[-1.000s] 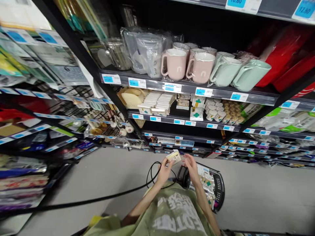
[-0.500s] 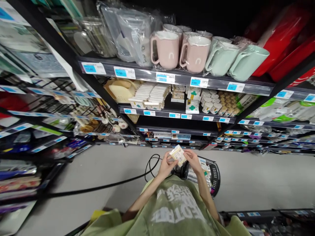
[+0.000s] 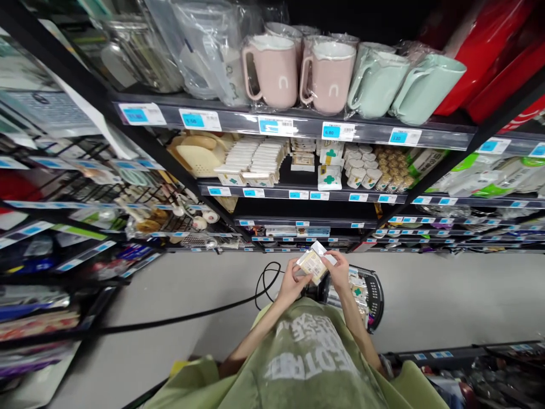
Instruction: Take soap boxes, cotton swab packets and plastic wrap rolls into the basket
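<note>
Between my two hands is a small flat packet [image 3: 313,266] in clear wrapping, pale yellow with a printed label and a whitish top edge. My left hand [image 3: 291,282] grips its lower left side, thumb across the front. On the upper right edge, my right hand [image 3: 338,270] pinches the wrapping between thumb and fingers. What the packet contains cannot be made out. Below and beside my right hand stands a black shopping basket [image 3: 376,301] holding several white packets [image 3: 358,292] with green marks; my forearm hides part of it.
In front rises a black shelf unit with pink mugs [image 3: 272,72], pale green mugs [image 3: 378,85], rows of white packets [image 3: 251,162] and jars with golden tops [image 3: 394,167]. A side rack [image 3: 85,210] stands left. A black cable [image 3: 191,312] crosses the grey floor [image 3: 170,284].
The packet has turned a little and more of its whitish top shows. My right hand has shifted slightly up and over its edge. The view has moved slightly closer to the shelves.
</note>
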Tool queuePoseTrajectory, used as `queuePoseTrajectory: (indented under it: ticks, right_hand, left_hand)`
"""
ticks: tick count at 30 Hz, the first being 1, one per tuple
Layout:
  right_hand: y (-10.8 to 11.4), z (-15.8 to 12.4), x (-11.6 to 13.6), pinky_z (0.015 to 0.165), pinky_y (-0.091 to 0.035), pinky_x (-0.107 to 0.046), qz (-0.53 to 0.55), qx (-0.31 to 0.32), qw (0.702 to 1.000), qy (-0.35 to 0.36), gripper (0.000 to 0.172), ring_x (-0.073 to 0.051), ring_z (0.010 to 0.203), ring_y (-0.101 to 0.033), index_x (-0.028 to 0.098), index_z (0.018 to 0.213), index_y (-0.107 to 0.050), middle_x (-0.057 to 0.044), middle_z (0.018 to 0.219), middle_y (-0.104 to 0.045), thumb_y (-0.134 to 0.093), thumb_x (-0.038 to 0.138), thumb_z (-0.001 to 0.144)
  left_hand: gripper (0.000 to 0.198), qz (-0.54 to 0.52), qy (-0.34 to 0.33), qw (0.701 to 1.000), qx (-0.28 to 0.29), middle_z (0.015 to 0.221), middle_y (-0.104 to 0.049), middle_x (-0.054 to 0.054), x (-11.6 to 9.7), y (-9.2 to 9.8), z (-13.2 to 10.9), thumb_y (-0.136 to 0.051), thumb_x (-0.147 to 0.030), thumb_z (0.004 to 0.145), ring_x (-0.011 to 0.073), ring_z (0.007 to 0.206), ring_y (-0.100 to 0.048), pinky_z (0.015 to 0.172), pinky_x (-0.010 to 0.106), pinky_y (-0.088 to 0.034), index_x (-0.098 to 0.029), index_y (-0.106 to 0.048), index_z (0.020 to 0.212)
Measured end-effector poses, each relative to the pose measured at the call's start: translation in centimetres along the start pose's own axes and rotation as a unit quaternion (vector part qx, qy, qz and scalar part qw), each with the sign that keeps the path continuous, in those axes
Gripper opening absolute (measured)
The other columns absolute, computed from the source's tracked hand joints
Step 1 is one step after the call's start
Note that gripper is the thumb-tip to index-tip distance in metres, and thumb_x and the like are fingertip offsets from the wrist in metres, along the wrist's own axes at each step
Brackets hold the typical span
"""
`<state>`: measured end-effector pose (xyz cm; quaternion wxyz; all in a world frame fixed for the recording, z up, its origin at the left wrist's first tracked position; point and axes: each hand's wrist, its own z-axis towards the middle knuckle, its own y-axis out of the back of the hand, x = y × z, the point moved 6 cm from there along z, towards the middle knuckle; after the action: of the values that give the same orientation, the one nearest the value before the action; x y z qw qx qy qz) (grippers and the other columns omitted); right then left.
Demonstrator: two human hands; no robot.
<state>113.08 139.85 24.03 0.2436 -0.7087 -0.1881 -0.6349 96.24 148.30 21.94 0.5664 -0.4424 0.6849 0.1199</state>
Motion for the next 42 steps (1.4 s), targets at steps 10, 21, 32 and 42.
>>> queuePoseTrajectory:
  ticks: [10, 21, 32, 42]
  right_hand:
    - [0.9, -0.3, -0.7, 0.077, -0.054, -0.031, 0.020, -0.038, 0.999, -0.014, 0.031, -0.023, 0.091, -0.068, 0.020, 0.088, -0.073, -0.007, 0.095, -0.075, -0.086, 0.044, 0.072]
    - [0.4, -0.5, 0.2, 0.078, -0.055, -0.032, -0.005, -0.021, 1.000, 0.018, 0.027, -0.025, 0.092, -0.070, 0.020, 0.087, -0.073, -0.008, 0.093, -0.076, -0.084, 0.043, 0.075]
    - [-0.3, -0.3, 0.5, 0.066, -0.054, -0.030, 0.014, 0.014, 1.000, -0.006, 0.038, -0.023, 0.084, -0.069, 0.021, 0.099, -0.073, -0.008, 0.099, -0.076, -0.083, 0.053, 0.080]
    - [-1.0, 0.3, -1.2, 0.082, -0.057, -0.032, -0.038, 0.043, 0.998, 0.010, 0.065, -0.022, 0.100, -0.068, 0.024, 0.126, -0.070, -0.012, 0.129, -0.069, -0.086, 0.059, 0.075]
  left_hand:
    - [0.072, 0.086, -0.089, 0.992, -0.012, 0.123, -0.069, 0.007, -0.4, 0.9, 0.3, -0.083, -0.026, 0.074, 0.0176, 0.089, -0.077, 0.080, 0.028, -0.061, -0.027, -0.051, 0.139]
    - [0.043, 0.282, -0.256, 0.923, -0.048, 0.131, -0.063, 0.014, -2.2, 1.2, 0.3, -0.074, -0.024, 0.081, 0.0293, 0.119, -0.066, 0.091, 0.042, -0.062, -0.023, -0.069, 0.123]
    - [0.025, 0.486, -0.411, 0.770, -0.034, 0.117, -0.073, 0.009, -4.4, -1.0, -1.3, -0.065, -0.016, 0.094, 0.0285, 0.111, -0.063, 0.100, 0.048, -0.051, -0.027, -0.077, 0.113]
    - [0.047, 0.073, -0.119, 0.982, -0.126, 0.088, -0.072, 0.002, -1.9, 1.6, 1.6, -0.080, -0.057, 0.083, 0.0174, 0.066, -0.072, 0.069, 0.032, -0.061, -0.022, -0.059, 0.105]
